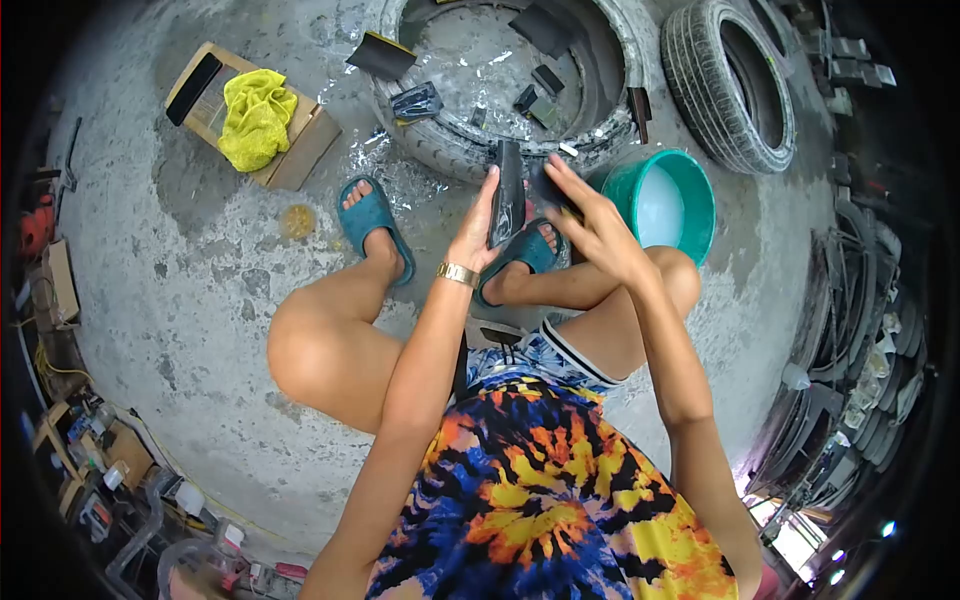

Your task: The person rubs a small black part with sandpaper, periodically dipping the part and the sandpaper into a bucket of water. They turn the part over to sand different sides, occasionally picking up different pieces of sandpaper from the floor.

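My left hand [478, 228], with a gold-coloured watch at its wrist, is closed around a long, glossy black part [508, 190] that points away from me. Just to the right, my right hand [592, 222] has its fingers pressed against a dark flat piece [550, 192], blurred by motion and partly hidden behind the fingers. That piece lies close beside the black part. Beyond both hands is a wet tire [430, 150] lying flat, with dark sheets and small blocks on and inside it. A green bucket [622, 195] of cloudy water stands right of my right hand.
A yellow cloth [258, 118] and a black phone-like slab [194, 90] lie on a wooden box [300, 150] at the far left. Another tire [690, 80] leans at the back right. Stacked dark parts [850, 330] line the right side; clutter fills the lower left.
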{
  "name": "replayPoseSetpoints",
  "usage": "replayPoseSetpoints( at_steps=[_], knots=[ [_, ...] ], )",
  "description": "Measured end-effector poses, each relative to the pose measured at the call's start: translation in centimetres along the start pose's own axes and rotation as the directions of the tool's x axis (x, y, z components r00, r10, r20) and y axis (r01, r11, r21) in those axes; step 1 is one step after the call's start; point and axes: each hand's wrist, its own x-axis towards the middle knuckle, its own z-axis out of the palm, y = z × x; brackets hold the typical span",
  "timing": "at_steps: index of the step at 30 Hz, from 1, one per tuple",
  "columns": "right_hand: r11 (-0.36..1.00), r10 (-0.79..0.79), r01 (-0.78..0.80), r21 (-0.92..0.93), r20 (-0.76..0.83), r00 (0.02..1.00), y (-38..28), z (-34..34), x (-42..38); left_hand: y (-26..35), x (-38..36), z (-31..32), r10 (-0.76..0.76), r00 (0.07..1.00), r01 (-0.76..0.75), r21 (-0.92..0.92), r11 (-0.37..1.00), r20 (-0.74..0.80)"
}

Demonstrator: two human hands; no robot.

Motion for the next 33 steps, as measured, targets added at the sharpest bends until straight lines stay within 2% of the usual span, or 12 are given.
replayPoseSetpoints(
  at_steps=[2, 4, 5, 8, 11, 15, 19, 23, 25, 28, 31, 33],
  knots=[
    [1.000, -0.004, 0.004, -0.022, 0.011, 1.000, 1.9, 1.4, 2.0, -0.3, 0.8, -0.4, 0.062, 0.998, -0.061, 0.030, 0.998, -0.028],
    [0.923, -0.180, 0.187, -0.337, 0.050, 0.982, 4.7, 3.9, 3.1, -0.1, -0.3, 1.8, 0.172, 0.982, -0.169, 0.039, 0.985, -0.078],
    [0.802, -0.222, 0.271, -0.532, 0.155, 0.963, 6.0, 5.3, 3.2, -0.3, -0.2, 1.7, 0.167, 0.983, -0.164, 0.039, 0.986, -0.079],
    [0.753, -0.224, 0.297, -0.588, 0.194, 0.955, 2.3, 6.8, -1.8, -0.7, 0.9, 0.2, 0.078, 0.973, -0.031, 0.212, 0.977, -0.218],
    [0.798, -0.171, 0.226, -0.559, 0.150, 0.974, 3.5, 5.6, 0.7, -1.1, 0.1, 2.2, 0.163, 0.964, -0.125, 0.182, 0.975, -0.210],
    [0.771, -0.227, 0.209, -0.602, 0.047, 0.973, 1.9, 7.5, -3.2, -0.7, 1.0, 1.3, 0.082, 0.966, -0.019, 0.249, 0.968, -0.245],
    [0.734, -0.069, 0.101, -0.672, 0.075, 0.995, 2.3, 6.0, -1.3, -2.4, 1.8, 2.0, 0.174, 0.931, -0.134, 0.144, 0.981, -0.320],
    [0.849, -0.112, 0.087, -0.521, -0.015, 0.994, 2.0, 7.9, -5.2, -1.8, 2.5, 0.5, 0.133, 0.969, -0.072, 0.275, 0.959, -0.210],
    [0.808, -0.120, 0.104, -0.580, 0.012, 0.993, 3.2, 7.4, -4.0, -2.5, 2.5, 1.0, 0.133, 0.962, -0.068, 0.262, 0.963, -0.239],
    [0.768, -0.111, 0.060, -0.637, -0.040, 0.993, 3.0, 7.8, -1.5, -2.1, 2.0, 1.6, 0.075, 0.943, -0.061, 0.053, 0.997, -0.325],
    [0.796, -0.044, 0.026, -0.604, -0.014, 0.999, 1.0, 8.1, -5.2, -1.6, 2.4, 1.2, 0.174, 0.957, -0.145, 0.139, 0.980, -0.230],
    [0.780, -0.195, 0.125, -0.614, -0.048, 0.980, 3.4, 7.5, -3.4, -1.4, 1.9, 1.5, 0.172, 0.955, -0.144, 0.128, 0.981, -0.243]
  ],
)
